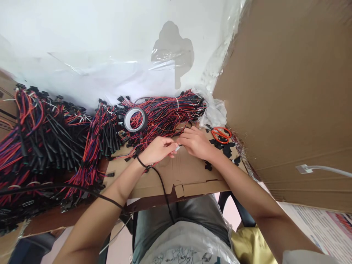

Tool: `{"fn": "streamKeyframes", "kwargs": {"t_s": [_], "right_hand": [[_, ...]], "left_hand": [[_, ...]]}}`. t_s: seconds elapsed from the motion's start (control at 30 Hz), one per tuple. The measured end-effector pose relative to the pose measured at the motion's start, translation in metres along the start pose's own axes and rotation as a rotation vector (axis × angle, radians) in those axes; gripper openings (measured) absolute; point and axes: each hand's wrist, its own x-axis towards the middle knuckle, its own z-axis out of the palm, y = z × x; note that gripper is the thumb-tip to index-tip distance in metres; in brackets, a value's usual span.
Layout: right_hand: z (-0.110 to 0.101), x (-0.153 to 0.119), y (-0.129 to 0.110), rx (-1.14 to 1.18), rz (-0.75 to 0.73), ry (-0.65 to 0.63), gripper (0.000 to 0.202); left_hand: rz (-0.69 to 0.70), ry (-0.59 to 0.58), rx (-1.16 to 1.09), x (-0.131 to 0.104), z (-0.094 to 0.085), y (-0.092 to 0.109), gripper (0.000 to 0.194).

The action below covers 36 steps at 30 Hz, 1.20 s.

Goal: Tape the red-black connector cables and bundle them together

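Note:
My left hand [161, 149] and my right hand [195, 143] meet above the cardboard sheet, fingertips almost touching. Between the left thumb and fingers is a small white piece [177, 148]; its exact kind is too small to tell. The right fingers are curled closed at a thin dark wire beside that piece, partly hidden by the fingers. Thin red wires trail under my left wrist, which wears a black strap with a black cord [162, 182] hanging down. Just behind the hands lies a large bundle of red, blue and black wire harnesses [165, 110].
A roll of black tape [135, 120] rests on the bundle. Orange-handled scissors [221, 135] and several black tape scraps [227, 149] lie right of my hands. More wire harnesses [52, 132] fill the left side. A tall cardboard wall [286, 91] bounds the right; clear plastic [214, 112] is crumpled behind.

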Motion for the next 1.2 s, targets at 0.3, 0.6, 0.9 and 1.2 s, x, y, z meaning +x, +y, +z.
{"fn": "streamKeyframes", "kwargs": {"t_s": [0.3, 0.6, 0.9, 1.2], "right_hand": [[0.002, -0.002, 0.002, 0.014, 0.044, -0.019, 0.025], [0.004, -0.003, 0.000, 0.043, 0.139, -0.011, 0.023], [0.000, -0.003, -0.004, 0.014, 0.111, 0.050, 0.025], [0.002, -0.003, -0.008, 0.015, 0.096, 0.132, 0.032]], "left_hand": [[0.107, 0.101, 0.086, -0.003, -0.012, -0.008, 0.040], [0.513, 0.315, 0.774, -0.006, 0.006, -0.018, 0.013], [0.203, 0.356, 0.321, -0.008, 0.009, -0.007, 0.021], [-0.286, 0.133, -0.735, -0.003, 0.010, -0.002, 0.010]]}}
